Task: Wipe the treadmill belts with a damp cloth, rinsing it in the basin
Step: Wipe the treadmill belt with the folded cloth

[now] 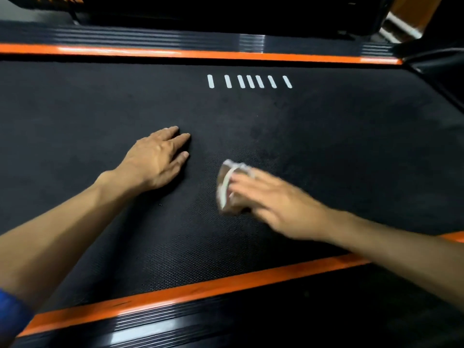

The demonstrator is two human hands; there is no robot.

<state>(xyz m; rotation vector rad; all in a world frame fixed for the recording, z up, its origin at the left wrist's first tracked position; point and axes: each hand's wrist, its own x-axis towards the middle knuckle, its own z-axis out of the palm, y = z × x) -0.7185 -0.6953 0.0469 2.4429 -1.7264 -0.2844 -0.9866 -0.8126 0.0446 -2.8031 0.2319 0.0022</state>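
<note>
— Two hands on one belt; which does the work?

— My right hand. It presses a crumpled whitish cloth onto the treadmill belt, just right of centre; its fingers lie over the wad, but motion blur hides whether they curl round it — I cannot tell. My left hand lies flat on the belt beside it, fingers straight and released, apart from the cloth.

— How should the stroke be made?

— Judging from the textured surface: firm, even pressure, overlapping passes running between the near orange side rail and the far orange side rail, the left palm bracing so that the belt does not creep. Cover the white stripe marks as well.

— And the basin?

— Out of view; rinse when the cloth drags or greys.
</note>
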